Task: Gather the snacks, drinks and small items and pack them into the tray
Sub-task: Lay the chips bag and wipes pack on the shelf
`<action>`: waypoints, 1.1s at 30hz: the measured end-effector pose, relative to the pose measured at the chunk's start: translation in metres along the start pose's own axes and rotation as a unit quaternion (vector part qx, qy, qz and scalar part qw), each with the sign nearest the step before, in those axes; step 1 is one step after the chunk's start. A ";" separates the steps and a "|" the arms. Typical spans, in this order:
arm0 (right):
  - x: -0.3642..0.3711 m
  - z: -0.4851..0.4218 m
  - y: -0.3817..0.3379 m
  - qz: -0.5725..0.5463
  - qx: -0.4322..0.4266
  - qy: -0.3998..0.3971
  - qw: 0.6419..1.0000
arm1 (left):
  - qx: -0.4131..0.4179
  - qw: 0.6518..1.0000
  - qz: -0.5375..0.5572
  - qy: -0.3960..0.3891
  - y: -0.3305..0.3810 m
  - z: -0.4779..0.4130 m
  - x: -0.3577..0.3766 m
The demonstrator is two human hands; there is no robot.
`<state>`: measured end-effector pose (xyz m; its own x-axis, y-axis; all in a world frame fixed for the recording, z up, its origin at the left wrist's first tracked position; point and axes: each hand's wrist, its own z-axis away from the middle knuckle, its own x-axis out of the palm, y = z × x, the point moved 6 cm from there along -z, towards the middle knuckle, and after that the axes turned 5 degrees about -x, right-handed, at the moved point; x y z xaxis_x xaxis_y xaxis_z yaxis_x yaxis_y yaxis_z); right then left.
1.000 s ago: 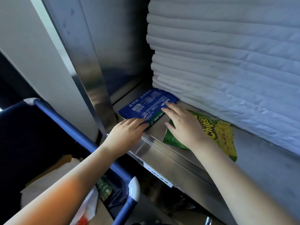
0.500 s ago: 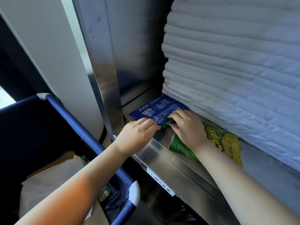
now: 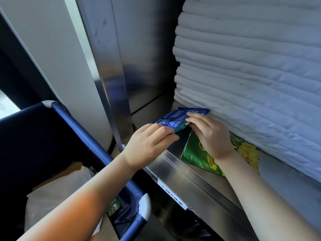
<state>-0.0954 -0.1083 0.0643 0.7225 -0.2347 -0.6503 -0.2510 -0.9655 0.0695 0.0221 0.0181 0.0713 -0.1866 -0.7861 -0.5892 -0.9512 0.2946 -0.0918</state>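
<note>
A flat blue snack packet (image 3: pixel 177 117) sits at the back left of a steel shelf (image 3: pixel 180 164), its near edge lifted off the metal. My left hand (image 3: pixel 149 143) pinches its near left corner. My right hand (image 3: pixel 212 134) grips its right side, fingers curled over the top. A green and yellow chips bag (image 3: pixel 196 155) lies flat on the shelf under my right wrist, partly hidden by it. No tray is in view.
A tall stack of folded white linen (image 3: pixel 251 70) fills the shelf behind and to the right. A steel upright post (image 3: pixel 111 80) stands at the left. Below left is a blue-framed cart bin (image 3: pixel 97 136) holding white bags (image 3: pixel 57 192) and small items.
Both hands have closed on the blue packet and its near edge has risen off the shelf. My right hand shifted from the chips bag onto the packet. The view has moved closer.
</note>
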 end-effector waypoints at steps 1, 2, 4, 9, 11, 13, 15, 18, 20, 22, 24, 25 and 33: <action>0.000 0.001 0.000 0.000 -0.004 -0.005 1.000 | 0.008 1.000 0.000 -0.001 0.002 -0.002 0.000; -0.001 0.002 0.000 0.001 -0.007 -0.007 1.000 | 0.017 1.000 -0.002 -0.004 0.004 -0.003 0.000; -0.002 0.003 0.001 0.007 -0.010 -0.005 1.000 | 0.032 0.999 -0.011 -0.009 0.008 -0.006 -0.001; -0.011 -0.001 0.002 0.017 -0.019 0.020 0.999 | 0.003 1.000 -0.002 0.005 0.012 -0.014 -0.009; -0.013 -0.004 0.001 0.017 -0.017 0.025 0.999 | -0.031 0.999 0.017 0.008 0.009 -0.015 -0.010; -0.012 -0.007 -0.001 0.021 -0.010 0.021 0.999 | -0.054 0.998 0.025 -0.001 0.006 -0.014 -0.009; -0.009 -0.008 -0.002 0.026 0.002 0.018 0.999 | -0.063 0.998 0.025 -0.018 0.003 -0.011 -0.006; -0.006 -0.008 -0.004 0.027 0.013 0.025 0.999 | -0.086 0.995 0.031 -0.031 -0.002 -0.004 -0.002; -0.005 -0.008 -0.006 0.022 0.016 0.028 0.999 | -0.112 0.993 0.036 -0.030 -0.004 -0.002 -0.002; -0.005 -0.009 -0.007 0.014 0.015 0.027 0.999 | -0.135 0.990 0.041 -0.027 -0.006 -0.002 -0.002; -0.003 -0.012 -0.008 -0.002 0.015 0.031 0.999 | -0.161 0.986 0.041 -0.025 -0.008 -0.003 -0.003; -0.002 -0.013 -0.008 -0.010 0.015 0.033 0.999 | -0.177 0.983 0.042 -0.021 -0.010 -0.002 -0.003; 0.017 -0.026 -0.010 -0.051 0.024 -0.036 0.998 | -0.252 0.966 0.010 -0.054 -0.027 -0.002 -0.006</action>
<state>-0.0643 -0.1055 0.0724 0.6982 -0.1244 -0.7050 -0.2096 -0.9771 -0.0352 0.0486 0.0135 0.0791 -0.2060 -0.7137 -0.6695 -0.9513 -0.0141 0.3078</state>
